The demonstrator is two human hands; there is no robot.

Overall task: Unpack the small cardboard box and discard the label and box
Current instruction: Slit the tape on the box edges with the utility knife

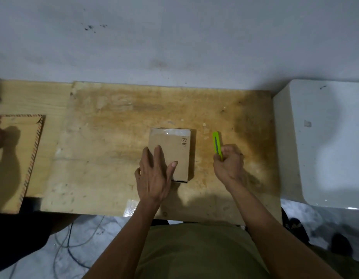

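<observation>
- Box [171,153] sits closed near the middle of the wooden table [106,141], flat on its broad face, with clear tape across its far edge and some dark lettering along its right side.
- Left hand [154,174] lies flat on the near left part of the box, fingers spread, pressing it down rather than gripping it.
- Right hand [228,164] is just to the right of the box, apart from it, clenched around the near end of a lime-green cutter [217,142] whose far end points away from the person; I cannot tell whether the blade is out.
- Progress, as I judge it: very early. The tape looks uncut, no flap is lifted, and nothing has come out of the box.
- What is left: slitting the tape, opening the box, taking out the contents, peeling off the label, and throwing away label and box. No label shows on the visible face; it may be underneath or on a hidden side.
- White bin [325,141] stands beside the table on the right, a likely place for the waste, though its opening is hard to make out.
</observation>
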